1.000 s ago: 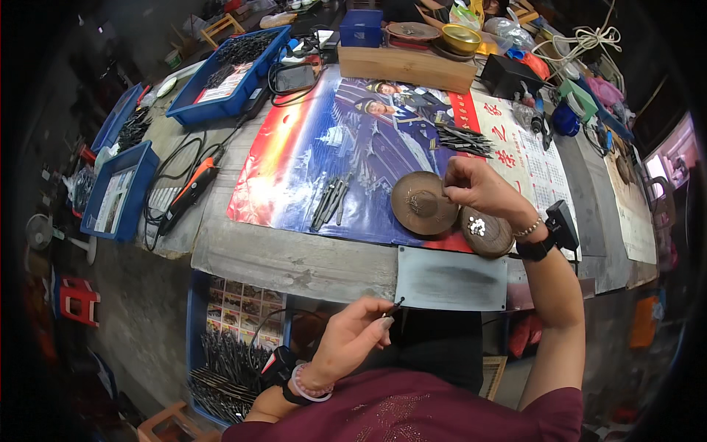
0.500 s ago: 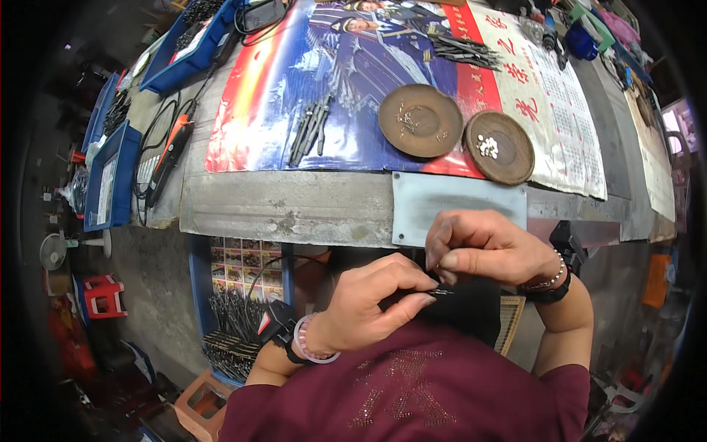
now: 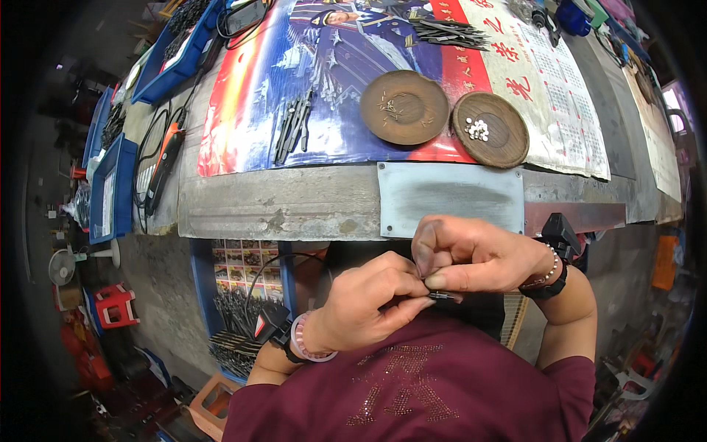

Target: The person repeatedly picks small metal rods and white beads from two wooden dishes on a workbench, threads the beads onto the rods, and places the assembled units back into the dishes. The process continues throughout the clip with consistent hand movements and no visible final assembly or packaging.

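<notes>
My left hand point(image 3: 372, 298) pinches a slim black rod point(image 3: 441, 295) between thumb and forefinger, just beyond the table's front edge. Only the rod's tip, dark with a shiny part, shows past the fingertips. My right hand point(image 3: 475, 258) is closed in a pinch right against it, thumb and fingers touching the left fingertips; anything small between them is hidden. On the table, a brown round dish point(image 3: 405, 129) holds small thin metal pins, and a second brown dish point(image 3: 508, 140) holds small white pieces. A bundle of similar black rods point(image 3: 294, 127) lies to their left.
A pale metal plate point(image 3: 453, 193) lies at the table's front edge. Another pile of black rods point(image 3: 449, 34) is farther back on the poster. At left are an orange-and-black corded tool point(image 3: 164, 166) and blue bins point(image 3: 112, 193). Below stands a blue tray of rods point(image 3: 239, 313).
My right hand has come down onto the left fingertips, closing the small gap at the rod's tip. The view has shifted slightly, so the table's things sit a little farther left.
</notes>
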### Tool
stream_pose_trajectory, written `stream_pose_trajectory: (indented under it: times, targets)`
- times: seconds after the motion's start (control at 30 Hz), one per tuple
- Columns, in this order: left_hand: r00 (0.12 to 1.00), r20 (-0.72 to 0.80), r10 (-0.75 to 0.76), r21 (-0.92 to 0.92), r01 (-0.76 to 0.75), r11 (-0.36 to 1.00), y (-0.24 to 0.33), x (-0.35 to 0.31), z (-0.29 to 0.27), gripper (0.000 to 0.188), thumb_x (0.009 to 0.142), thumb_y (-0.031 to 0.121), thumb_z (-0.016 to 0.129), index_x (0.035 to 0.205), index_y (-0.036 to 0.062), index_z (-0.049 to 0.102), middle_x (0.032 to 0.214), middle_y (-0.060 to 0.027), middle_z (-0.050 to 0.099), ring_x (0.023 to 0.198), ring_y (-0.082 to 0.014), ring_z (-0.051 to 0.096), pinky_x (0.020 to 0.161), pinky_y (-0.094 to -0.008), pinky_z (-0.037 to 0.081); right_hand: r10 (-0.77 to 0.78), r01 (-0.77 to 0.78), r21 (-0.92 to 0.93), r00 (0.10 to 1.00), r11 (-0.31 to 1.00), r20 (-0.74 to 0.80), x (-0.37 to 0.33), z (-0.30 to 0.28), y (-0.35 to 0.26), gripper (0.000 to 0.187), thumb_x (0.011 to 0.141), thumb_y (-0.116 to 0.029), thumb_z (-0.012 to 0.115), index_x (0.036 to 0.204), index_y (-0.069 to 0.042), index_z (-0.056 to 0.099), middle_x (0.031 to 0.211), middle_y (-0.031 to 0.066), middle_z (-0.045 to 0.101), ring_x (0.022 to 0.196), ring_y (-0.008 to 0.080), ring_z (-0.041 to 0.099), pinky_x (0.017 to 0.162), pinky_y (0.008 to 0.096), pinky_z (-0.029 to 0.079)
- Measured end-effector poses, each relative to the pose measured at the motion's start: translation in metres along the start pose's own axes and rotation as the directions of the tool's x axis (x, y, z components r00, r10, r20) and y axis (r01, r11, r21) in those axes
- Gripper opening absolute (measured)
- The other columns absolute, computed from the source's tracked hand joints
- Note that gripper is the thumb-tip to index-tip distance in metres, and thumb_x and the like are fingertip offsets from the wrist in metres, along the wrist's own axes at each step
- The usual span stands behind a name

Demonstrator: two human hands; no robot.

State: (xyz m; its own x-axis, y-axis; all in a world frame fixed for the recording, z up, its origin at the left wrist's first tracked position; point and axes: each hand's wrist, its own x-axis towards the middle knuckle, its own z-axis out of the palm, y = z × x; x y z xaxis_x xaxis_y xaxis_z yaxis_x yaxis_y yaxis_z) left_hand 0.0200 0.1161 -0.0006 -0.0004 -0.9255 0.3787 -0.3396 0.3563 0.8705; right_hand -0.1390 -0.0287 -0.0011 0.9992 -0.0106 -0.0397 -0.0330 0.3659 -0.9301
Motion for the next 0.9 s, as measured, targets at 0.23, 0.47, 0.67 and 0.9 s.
stream_pose_trajectory:
  times: [0.23, 0.47, 0.67, 0.9]
  targets:
    - [0.999, 0.043, -0.008, -0.011, 0.008, 1.0, 0.002, 0.001, -0.001, 0.026, 0.07, -0.003, 0.08, 0.089, 0.0031, 0.064, 0.081, -0.0099, 0.063, 0.069, -0.0205, 0.063, 0.059, -0.0286, 0.05, -0.015, 0.02, -0.072, 0.997, 0.997, 0.069, -0.003, -0.003, -0.005, 0.012, 0.094, -0.003, 0.057, 0.101, 0.003, 0.05, 0.097, 0.0068, 0.046, 0.073, 0.0099, 0.051, 0.061, 0.0248, 0.046]
    - [0.996, 0.082, -0.025, -0.045, 0.029, 0.999, 0.0, 0.001, -0.002, 0.023, 0.071, -0.001, 0.08, 0.086, 0.0026, 0.063, 0.079, -0.0101, 0.063, 0.069, -0.0214, 0.063, 0.059, -0.0294, 0.05, -0.075, 0.098, -0.104, 0.976, 0.99, 0.203, 0.0, -0.011, -0.003, 0.009, 0.095, -0.006, 0.055, 0.095, 0.001, 0.05, 0.094, 0.0074, 0.049, 0.071, 0.0127, 0.051, 0.062, 0.0257, 0.046]
    - [0.989, 0.134, -0.061, -0.11, 0.076, 0.991, -0.004, -0.004, 0.0, 0.02, 0.075, 0.004, 0.078, 0.089, 0.0027, 0.064, 0.085, -0.01, 0.062, 0.072, -0.0237, 0.064, 0.064, -0.0306, 0.052, -0.09, 0.172, -0.231, 0.941, 0.958, 0.327, 0.007, -0.016, -0.001, 0.015, 0.096, -0.015, 0.055, 0.096, -0.001, 0.051, 0.088, 0.0079, 0.052, 0.07, 0.0176, 0.054, 0.061, 0.0312, 0.045]
    - [0.985, 0.152, -0.086, -0.085, 0.099, 0.991, -0.012, -0.01, 0.001, 0.018, 0.077, 0.005, 0.077, 0.089, 0.0026, 0.064, 0.085, -0.0106, 0.061, 0.071, -0.0258, 0.062, 0.062, -0.0319, 0.05, 0.024, 0.122, -0.467, 0.955, 0.876, 0.295, 0.01, -0.008, -0.019, 0.014, 0.097, -0.015, 0.053, 0.102, -0.003, 0.049, 0.076, 0.0108, 0.057, 0.064, 0.0303, 0.058, 0.057, 0.0367, 0.045]
